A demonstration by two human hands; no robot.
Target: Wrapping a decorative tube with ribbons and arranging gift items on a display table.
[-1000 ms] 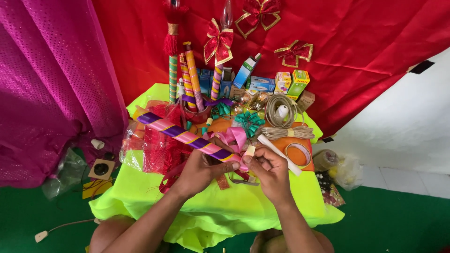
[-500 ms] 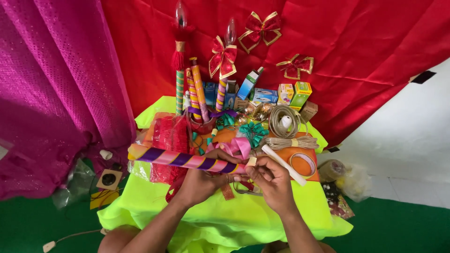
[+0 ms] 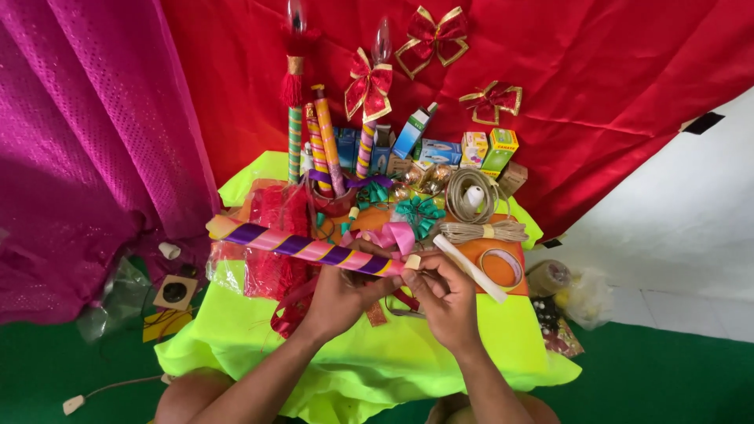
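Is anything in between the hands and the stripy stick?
No. The left hand grips the striped stick near its end, and the right hand pinches its tip; nothing sits between them.

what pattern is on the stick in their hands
The stick is wrapped in spiral stripes of purple, pink and yellow, clearest in the head view.

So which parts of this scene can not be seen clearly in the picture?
Head view only:
- The near end of the striped tube is covered by the left hand and right hand.
- What the right fingertips pinch there is too small to tell.
- The scissors on the yellow cloth lie mostly under both hands.
- The top of the tallest candle lamp is cut off by the upper edge.
- The small boxes are too small to tell apart.
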